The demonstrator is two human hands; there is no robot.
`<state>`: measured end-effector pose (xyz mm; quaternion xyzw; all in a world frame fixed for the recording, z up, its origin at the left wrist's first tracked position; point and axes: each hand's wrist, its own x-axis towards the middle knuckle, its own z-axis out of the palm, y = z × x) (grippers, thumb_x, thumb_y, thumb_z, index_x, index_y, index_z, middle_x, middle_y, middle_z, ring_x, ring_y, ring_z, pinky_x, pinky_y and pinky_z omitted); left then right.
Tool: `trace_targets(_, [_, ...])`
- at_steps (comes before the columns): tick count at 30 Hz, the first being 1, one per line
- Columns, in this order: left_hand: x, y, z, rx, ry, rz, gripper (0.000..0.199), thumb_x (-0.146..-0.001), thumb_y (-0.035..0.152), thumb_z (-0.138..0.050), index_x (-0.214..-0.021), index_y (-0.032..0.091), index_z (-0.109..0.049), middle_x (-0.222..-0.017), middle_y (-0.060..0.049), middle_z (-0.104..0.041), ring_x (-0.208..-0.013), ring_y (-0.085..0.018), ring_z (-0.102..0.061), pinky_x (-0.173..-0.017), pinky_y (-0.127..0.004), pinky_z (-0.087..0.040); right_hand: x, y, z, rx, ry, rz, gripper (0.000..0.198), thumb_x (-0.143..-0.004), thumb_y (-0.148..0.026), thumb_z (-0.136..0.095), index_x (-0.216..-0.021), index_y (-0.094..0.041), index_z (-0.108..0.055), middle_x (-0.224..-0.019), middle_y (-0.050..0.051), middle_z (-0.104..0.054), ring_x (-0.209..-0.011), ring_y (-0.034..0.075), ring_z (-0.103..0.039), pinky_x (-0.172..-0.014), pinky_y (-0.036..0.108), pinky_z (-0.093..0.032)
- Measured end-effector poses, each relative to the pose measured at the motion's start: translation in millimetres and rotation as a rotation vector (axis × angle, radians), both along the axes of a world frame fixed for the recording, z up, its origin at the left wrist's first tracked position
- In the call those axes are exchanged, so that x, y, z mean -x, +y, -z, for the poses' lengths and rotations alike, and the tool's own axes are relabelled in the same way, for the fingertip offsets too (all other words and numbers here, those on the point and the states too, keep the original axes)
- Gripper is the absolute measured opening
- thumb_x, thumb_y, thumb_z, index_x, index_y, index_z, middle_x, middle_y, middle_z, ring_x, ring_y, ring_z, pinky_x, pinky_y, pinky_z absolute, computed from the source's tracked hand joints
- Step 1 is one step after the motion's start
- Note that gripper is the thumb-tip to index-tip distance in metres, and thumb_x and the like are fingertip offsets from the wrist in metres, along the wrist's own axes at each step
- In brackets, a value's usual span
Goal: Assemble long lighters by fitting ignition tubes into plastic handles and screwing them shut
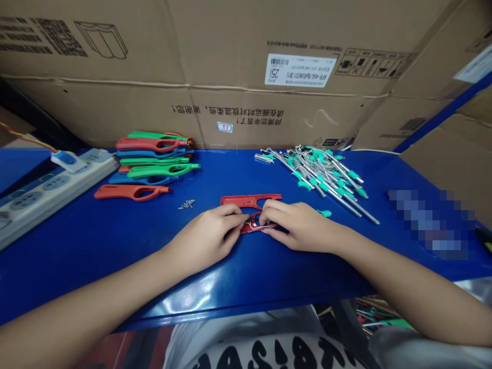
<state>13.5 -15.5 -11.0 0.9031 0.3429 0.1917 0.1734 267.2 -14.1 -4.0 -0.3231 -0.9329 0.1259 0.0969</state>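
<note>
In the head view, a red half of a utility lighter casing (249, 229) lies on the table between my hands, its inner side up with thin white wires in it. My left hand (219, 230) is closed, with thumb and fingertips pinching at its left part. The fingers of my right hand (292, 223) are closed around its right part, by the wires; small parts under the fingertips are hidden. Just beyond lies the matching red casing half (249, 201), close to my fingers. A green-tipped end (325, 213) shows past my right hand.
Red, green and blue lighter casings (154, 169) are stacked at the back left. Small screws or pins (187, 204) lie nearer. Metal lighter tubes with green parts (323, 177) are piled at the back right. A power strip (49, 187) runs along the left; cardboard (230, 97) stands behind.
</note>
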Motion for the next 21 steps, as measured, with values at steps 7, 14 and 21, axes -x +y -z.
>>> trace_targets(7, [-0.6, 4.7, 4.9, -0.017, -0.059, 0.011, 0.028, -0.101, 0.013, -0.050, -0.118, 0.016, -0.072, -0.106, -0.008, -0.070, -0.093, -0.021, -0.069, -0.082, -0.036, -0.058, 1.3, 1.5, -0.8, 0.020, 0.013, 0.021, 0.010, -0.100, -0.028, -0.052, -0.103, -0.020, -0.058, -0.102, 0.003, -0.063, -0.077, 0.014, -0.056, -0.060, 0.026, -0.034])
trace_targets(14, [-0.2, 4.3, 4.9, -0.014, -0.083, -0.021, 0.019, -0.101, 0.017, -0.054, -0.103, 0.015, -0.073, -0.100, -0.006, -0.071, -0.091, -0.021, -0.069, -0.083, -0.035, -0.057, 1.6, 3.1, -2.8, 0.052, 0.011, 0.043, 0.012, -0.101, -0.029, -0.050, -0.101, -0.020, -0.058, -0.099, 0.001, -0.063, -0.075, 0.013, -0.056, -0.060, 0.026, -0.034])
trace_targets(21, [-0.1, -3.3, -7.0, -0.079, 0.164, -0.016, 0.021, -0.100, 0.015, -0.053, -0.105, 0.013, -0.073, -0.096, -0.008, -0.070, -0.091, -0.023, -0.070, -0.082, -0.037, -0.059, 1.7, 3.4, -3.1, 0.062, 0.016, 0.042, 0.018, -0.101, -0.036, -0.050, -0.100, -0.021, -0.058, -0.098, 0.002, -0.064, -0.077, 0.014, -0.057, -0.061, 0.026, -0.034])
